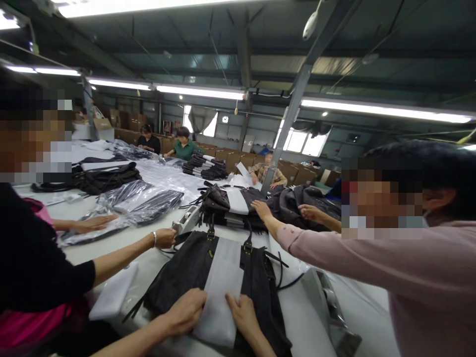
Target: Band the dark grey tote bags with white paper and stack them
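In front of me lies a black handbag [178, 275], flat on the table, with two upright handles at its far edge. A white wrapping strip [222, 282] runs down its middle. My left hand [188, 310] is closed at the strip's left edge, thumb and fingers pinched together there. Resting on the strip's right side is my right hand [243, 315], its thumb and forefinger apart. Beyond the handles, a stack of similar black bags [219, 201] carries a white strip too, and a co-worker's hand [262, 210] touches it.
A tape dispenser [329, 307] stands to the right and a second dispenser [186, 220] beyond the bag's left. Co-workers' arms reach in from both sides. Plastic-wrapped bags [130, 213] lie at left, a white pad [113, 292] nearer. A metal post [286, 134] rises behind.
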The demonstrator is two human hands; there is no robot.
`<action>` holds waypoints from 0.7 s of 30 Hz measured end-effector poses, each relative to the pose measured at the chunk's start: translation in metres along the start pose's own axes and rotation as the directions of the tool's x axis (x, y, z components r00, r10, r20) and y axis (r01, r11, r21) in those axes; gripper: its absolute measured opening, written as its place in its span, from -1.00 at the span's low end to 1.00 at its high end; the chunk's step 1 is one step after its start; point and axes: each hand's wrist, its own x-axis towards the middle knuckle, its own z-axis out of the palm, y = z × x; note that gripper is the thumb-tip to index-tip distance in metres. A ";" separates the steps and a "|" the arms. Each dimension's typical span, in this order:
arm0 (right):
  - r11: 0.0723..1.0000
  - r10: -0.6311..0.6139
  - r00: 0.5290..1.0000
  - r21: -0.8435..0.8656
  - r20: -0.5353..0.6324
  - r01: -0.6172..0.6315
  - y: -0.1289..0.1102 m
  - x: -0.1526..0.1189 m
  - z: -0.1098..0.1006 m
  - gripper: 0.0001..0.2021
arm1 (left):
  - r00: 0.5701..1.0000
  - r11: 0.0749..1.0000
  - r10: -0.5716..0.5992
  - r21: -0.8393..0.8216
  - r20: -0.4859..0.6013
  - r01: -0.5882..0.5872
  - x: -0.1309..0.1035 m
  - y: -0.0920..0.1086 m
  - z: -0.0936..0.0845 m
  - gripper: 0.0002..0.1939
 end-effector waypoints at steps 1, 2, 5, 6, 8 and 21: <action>1.000 -0.001 1.000 0.022 -0.001 0.001 0.005 0.000 0.003 -0.44 | 0.999 0.996 -0.045 -0.077 -0.001 0.045 0.000 0.000 -0.004 -0.63; 0.999 -0.009 1.000 0.032 0.001 0.009 0.008 -0.001 0.007 -0.44 | 0.994 0.983 -0.105 -0.154 0.003 0.104 0.002 0.001 -0.008 -0.60; 0.995 0.013 1.000 -0.095 -0.013 -0.014 0.009 -0.002 0.016 -0.52 | 0.957 0.942 -0.290 -0.171 0.009 0.287 0.012 0.004 -0.006 -0.50; 0.984 0.033 0.999 -0.175 -0.019 -0.036 0.008 -0.001 0.019 -0.56 | 0.941 0.936 -0.340 -0.099 -0.007 0.337 0.016 0.005 -0.003 -0.43; 0.947 0.069 0.997 -0.313 -0.017 -0.071 0.004 0.001 0.023 -0.61 | 0.914 0.912 -0.405 0.048 -0.040 0.406 0.026 0.007 0.007 -0.35; 0.892 -0.244 0.961 -0.418 -0.130 0.170 0.000 0.004 0.013 -0.55 | 0.897 0.875 -0.433 0.199 -0.082 0.441 0.044 0.021 0.020 -0.39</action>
